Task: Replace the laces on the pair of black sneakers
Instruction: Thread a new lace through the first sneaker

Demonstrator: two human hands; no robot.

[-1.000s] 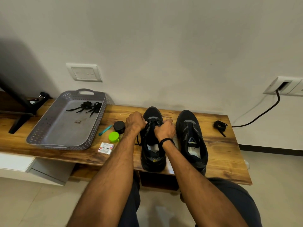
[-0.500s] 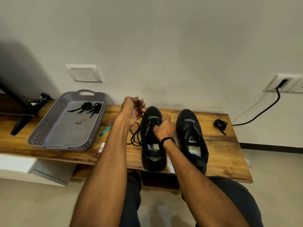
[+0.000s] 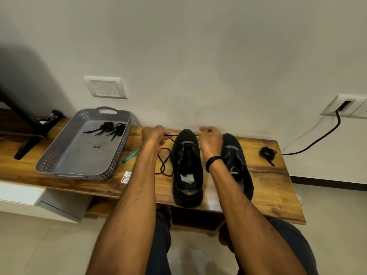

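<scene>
Two black sneakers stand side by side on the wooden bench, toes toward the wall: the left sneaker [image 3: 186,169] and the right sneaker [image 3: 237,165]. A black lace [image 3: 164,163] runs through the left sneaker's front eyelets. My left hand [image 3: 153,135] grips one end of it, left of the toe, and slack loops lie on the bench below. My right hand [image 3: 210,138] pinches the other end just right of the toe, partly covering the right sneaker.
A grey perforated tray [image 3: 59,161] with two bundled black laces [image 3: 111,128] sits at the left. A teal stick [image 3: 130,156] and small white packets [image 3: 126,177] lie near it. Another coiled lace [image 3: 268,152] rests at the bench's right end. A black stand [image 3: 29,133] is far left.
Both hands moved up and apart from the left sneaker's tongue, drawing the lace ends out sideways. My left arm now hides the black and green caps.
</scene>
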